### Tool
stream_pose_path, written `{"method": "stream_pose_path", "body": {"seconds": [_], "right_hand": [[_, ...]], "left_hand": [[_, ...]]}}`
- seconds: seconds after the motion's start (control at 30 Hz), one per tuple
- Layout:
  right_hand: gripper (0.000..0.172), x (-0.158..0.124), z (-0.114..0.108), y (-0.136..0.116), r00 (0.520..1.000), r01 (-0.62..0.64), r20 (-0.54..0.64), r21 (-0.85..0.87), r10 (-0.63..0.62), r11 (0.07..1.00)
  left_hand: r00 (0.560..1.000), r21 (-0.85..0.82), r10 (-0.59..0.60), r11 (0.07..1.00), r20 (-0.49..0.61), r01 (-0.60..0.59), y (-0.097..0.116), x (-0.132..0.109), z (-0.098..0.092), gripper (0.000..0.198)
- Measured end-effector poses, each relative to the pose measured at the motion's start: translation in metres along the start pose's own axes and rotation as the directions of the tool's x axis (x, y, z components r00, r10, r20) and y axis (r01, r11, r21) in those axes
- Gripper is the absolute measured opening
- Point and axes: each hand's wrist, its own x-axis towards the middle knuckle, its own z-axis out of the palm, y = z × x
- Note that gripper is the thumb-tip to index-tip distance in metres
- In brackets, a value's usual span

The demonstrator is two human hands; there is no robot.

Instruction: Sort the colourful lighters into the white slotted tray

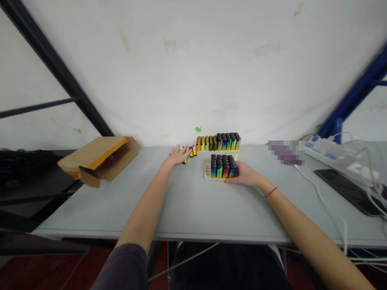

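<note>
Lighters with black tops and multicoloured bodies stand in rows in a white tray point(207, 172), whose left end shows bare slots. My right hand point(245, 174) is wrapped round the right end of this tray. Farther left, my left hand point(178, 155) is spread beside a few loose yellow and pink lighters point(192, 152) and partly covers them. Behind the tray, near the wall, stand a block of yellow, green and brown lighters point(207, 143) and a second block of black-topped lighters point(229, 141).
An open cardboard box point(98, 158) lies on the grey table point(193, 213) at the left. At the right are a white power strip point(338, 157) with cables, a dark phone point(347, 189) and a pixelated item point(286, 153). A white wall rises behind the table.
</note>
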Motion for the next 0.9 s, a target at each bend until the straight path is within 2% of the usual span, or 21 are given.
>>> {"method": "stream_pose_path", "body": {"seconds": [0.1,0.2,0.37,0.5,0.67,0.77,0.9], "right_hand": [[0.058,0.001,0.001,0.002,1.000,-0.003,-0.002,0.012,0.003,1.000],[0.058,0.000,0.001,0.003,1.000,-0.007,-0.013,0.037,0.007,0.999],[0.059,-0.001,0.000,0.000,1.000,-0.009,0.004,0.041,0.009,0.999],[0.058,-0.002,0.000,-0.001,1.000,-0.012,-0.007,0.037,0.012,0.999],[0.062,-0.002,0.000,0.000,0.999,-0.028,-0.034,0.024,0.029,0.999],[0.063,-0.002,0.000,0.000,0.999,-0.024,-0.038,0.012,0.024,1.000],[0.060,-0.002,-0.001,-0.001,1.000,-0.018,-0.024,-0.007,0.018,1.000]], "left_hand": [[0.996,0.021,0.085,0.996,0.023,-0.085,-0.023,-0.018,0.006,0.086],[0.991,0.027,0.132,0.991,-0.022,-0.132,-0.024,-0.022,0.013,0.084],[0.997,-0.031,0.041,0.999,-0.071,-0.044,-0.007,0.001,0.018,0.085],[0.986,-0.077,0.056,0.995,-0.155,-0.068,-0.001,0.019,0.023,0.084],[0.960,-0.168,0.070,0.979,-0.270,-0.118,-0.001,0.033,0.031,0.071],[0.945,-0.239,0.116,0.951,-0.307,-0.195,-0.012,0.036,0.032,0.071],[0.925,-0.313,0.210,0.897,-0.318,-0.311,-0.041,0.036,0.027,0.072]]}}
